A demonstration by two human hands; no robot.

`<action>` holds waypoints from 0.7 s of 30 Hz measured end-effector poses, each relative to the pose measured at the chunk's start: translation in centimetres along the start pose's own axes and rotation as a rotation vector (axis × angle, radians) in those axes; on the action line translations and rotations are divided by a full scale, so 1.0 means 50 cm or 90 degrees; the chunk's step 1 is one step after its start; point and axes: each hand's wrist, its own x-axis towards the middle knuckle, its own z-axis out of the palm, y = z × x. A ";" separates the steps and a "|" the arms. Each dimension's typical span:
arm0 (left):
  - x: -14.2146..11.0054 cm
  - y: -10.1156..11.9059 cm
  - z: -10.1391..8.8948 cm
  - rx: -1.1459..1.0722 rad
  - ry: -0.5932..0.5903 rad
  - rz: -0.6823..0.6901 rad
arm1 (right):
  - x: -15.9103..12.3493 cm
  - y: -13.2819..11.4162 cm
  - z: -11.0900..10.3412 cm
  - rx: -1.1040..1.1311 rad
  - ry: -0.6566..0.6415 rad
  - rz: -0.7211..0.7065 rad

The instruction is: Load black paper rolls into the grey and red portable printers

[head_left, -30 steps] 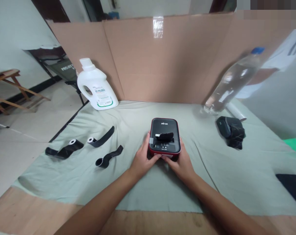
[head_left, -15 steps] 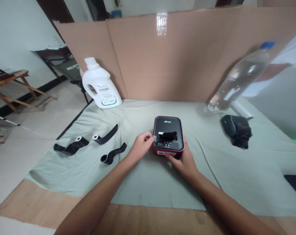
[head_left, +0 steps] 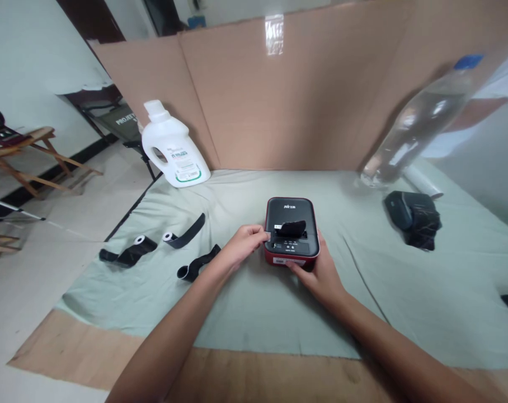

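Observation:
A black-topped, red-sided portable printer [head_left: 291,215] rests on the green cloth in front of me, a strip of black paper [head_left: 293,228] curling out of its slot. My right hand [head_left: 319,274] grips its near right corner, thumb at the front edge and fingers along the right side. At the left edge, the fingers of my left hand [head_left: 254,238] are bent in a pinch against a small grey tab [head_left: 268,235]. To the left lie three black paper rolls, partly unwound: one roll [head_left: 132,252], a second roll [head_left: 182,234] and a third roll [head_left: 195,267], partly behind my left forearm.
A white detergent bottle [head_left: 174,148] and a clear bottle with a blue cap [head_left: 422,123] lean against the cardboard screen [head_left: 296,101]. On the right are a dark wrapped object [head_left: 413,218] and a pale tube [head_left: 424,182]. Bare wood [head_left: 81,347] shows along the table's near edge.
The view has shifted slightly, moving things on the table a little to the right. My left fingers press closer over the printer's left edge; my right hand keeps its hold.

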 end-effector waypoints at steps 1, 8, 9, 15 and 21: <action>0.000 0.001 -0.001 -0.003 -0.003 -0.011 | 0.000 0.000 0.000 0.000 0.000 -0.001; 0.000 0.008 -0.009 0.013 -0.013 -0.054 | -0.001 0.002 0.001 -0.002 0.006 -0.013; 0.000 0.008 -0.010 0.016 -0.012 -0.052 | 0.000 0.001 0.001 -0.002 0.006 -0.015; -0.001 0.008 -0.006 0.011 -0.001 -0.052 | -0.001 0.002 0.001 -0.008 0.006 -0.003; 0.000 0.006 -0.003 0.015 0.012 -0.061 | -0.003 0.006 0.004 -0.012 0.003 0.006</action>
